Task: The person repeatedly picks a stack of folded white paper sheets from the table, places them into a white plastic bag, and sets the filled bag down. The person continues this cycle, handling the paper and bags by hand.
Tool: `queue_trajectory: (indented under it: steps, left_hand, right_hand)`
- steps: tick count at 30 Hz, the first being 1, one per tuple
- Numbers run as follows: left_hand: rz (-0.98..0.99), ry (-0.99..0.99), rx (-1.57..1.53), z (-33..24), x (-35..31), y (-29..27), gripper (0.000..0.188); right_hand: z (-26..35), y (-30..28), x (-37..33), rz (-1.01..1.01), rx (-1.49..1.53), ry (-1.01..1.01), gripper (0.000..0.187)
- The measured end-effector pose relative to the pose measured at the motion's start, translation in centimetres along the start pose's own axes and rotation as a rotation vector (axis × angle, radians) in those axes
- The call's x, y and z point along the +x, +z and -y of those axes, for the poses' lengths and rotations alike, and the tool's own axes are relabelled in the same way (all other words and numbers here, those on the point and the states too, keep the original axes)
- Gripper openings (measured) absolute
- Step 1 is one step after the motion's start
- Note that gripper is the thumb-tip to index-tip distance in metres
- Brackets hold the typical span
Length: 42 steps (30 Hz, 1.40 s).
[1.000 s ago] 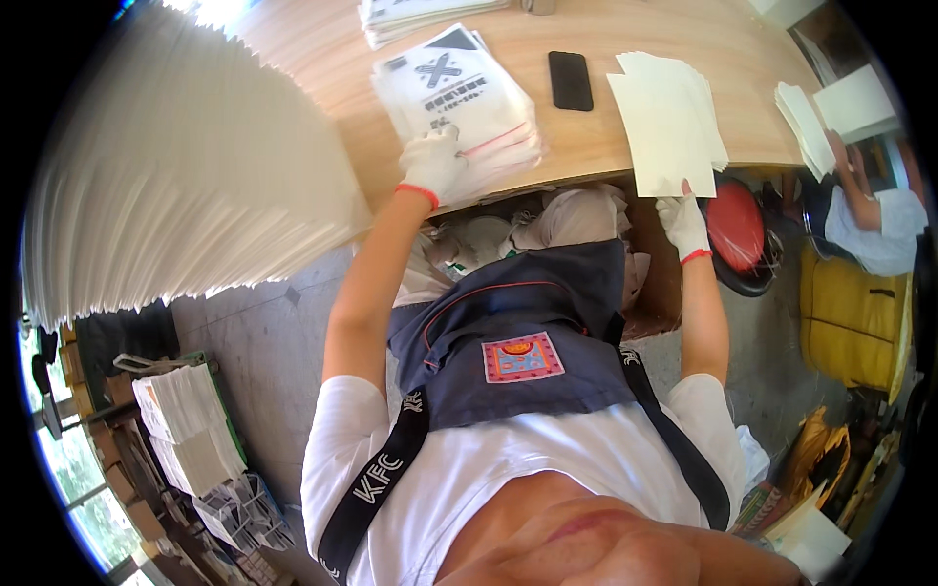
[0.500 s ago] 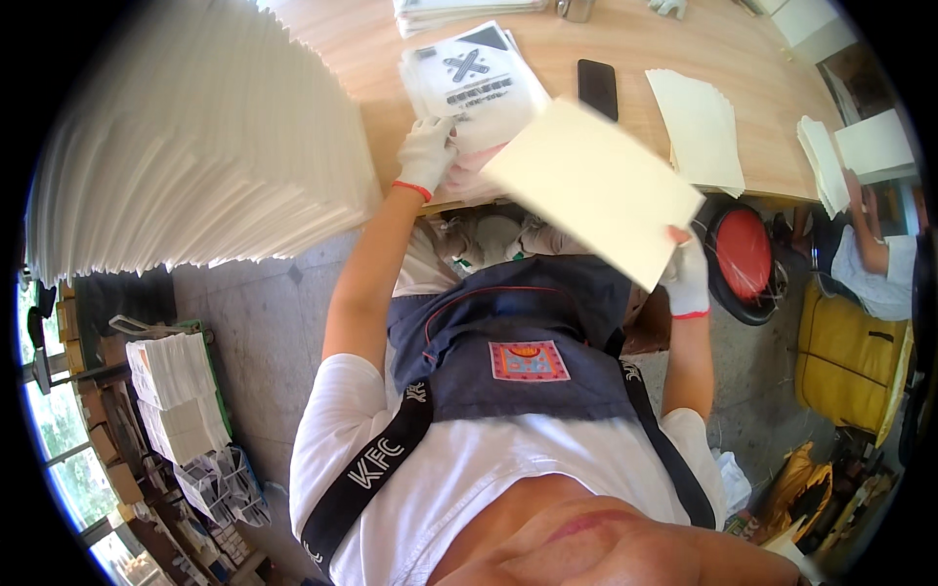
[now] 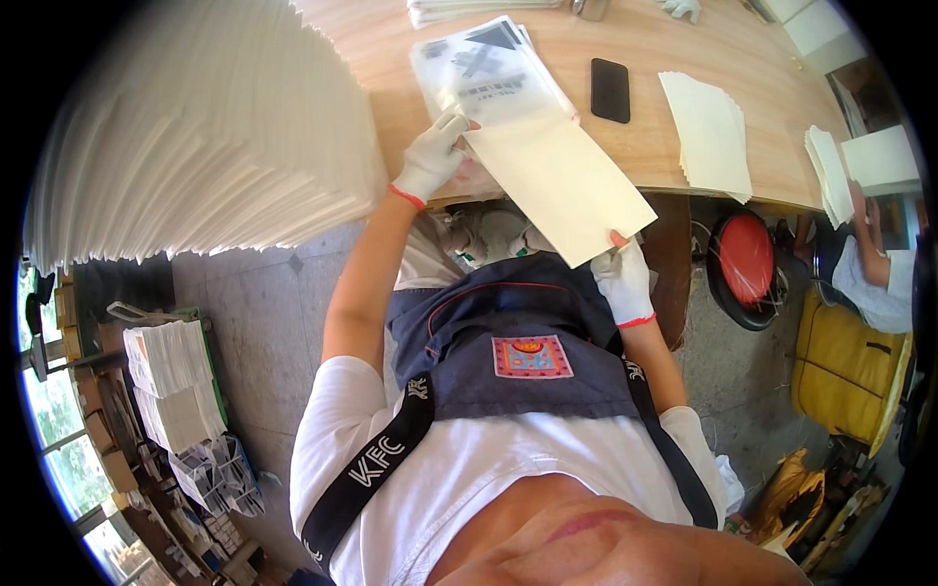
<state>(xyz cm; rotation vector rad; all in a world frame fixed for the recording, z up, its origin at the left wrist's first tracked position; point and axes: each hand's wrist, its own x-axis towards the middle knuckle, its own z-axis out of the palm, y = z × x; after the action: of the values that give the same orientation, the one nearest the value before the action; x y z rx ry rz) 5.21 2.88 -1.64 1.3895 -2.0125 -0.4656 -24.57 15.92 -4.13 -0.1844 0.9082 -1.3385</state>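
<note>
A cream pad of paper (image 3: 567, 186) slants across the table's near edge, its far end at the near end of a clear printed plastic bag (image 3: 532, 83). My right hand (image 3: 623, 278), in a white glove with a red cuff, grips the pad's near end, thumb on top. Gloved the same way, my left hand (image 3: 432, 158) is closed at the bag's near left side, fingertips against the pad's far left corner. Whether the pad's end is inside the bag or just on it, I cannot tell. Under this bag lie more bags in a small pile.
A tall stack of white paper (image 3: 215, 146) fills the left of the table. To the right are a black phone (image 3: 610, 90) and a fanned cream paper pile (image 3: 705, 135). A red-seated stool (image 3: 745, 259) stands below, and another person's arm (image 3: 870, 230) shows far right.
My right hand has moved left, bringing the pad's far end to the bag and my left fingers. The pad has turned steeper. My left hand stays near the bag's near end.
</note>
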Motion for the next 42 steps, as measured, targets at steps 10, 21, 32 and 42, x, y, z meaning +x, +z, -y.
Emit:
queue_trajectory:
  steps: [10,21,32,42]
  left_hand:
    - [-0.756,-0.403,-1.215,-6.3,-2.7,8.6,0.044]
    - [-0.341,-0.468,-1.111,-3.4,-12.4,20.9,0.029]
    - [-0.038,-1.036,-1.358,-4.9,-12.0,10.7,0.029]
    - [0.004,-0.863,-1.232,-0.1,-13.8,7.7,0.021]
  right_hand:
    - [0.2,2.8,-4.6,0.122,-0.109,0.024,0.02]
    - [-2.4,0.7,-0.6,0.104,-0.203,0.258,0.028]
    - [-5.2,3.7,4.2,0.427,-0.526,0.199,0.036]
    - [-7.8,8.8,4.2,0.801,-2.078,-0.842,0.016]
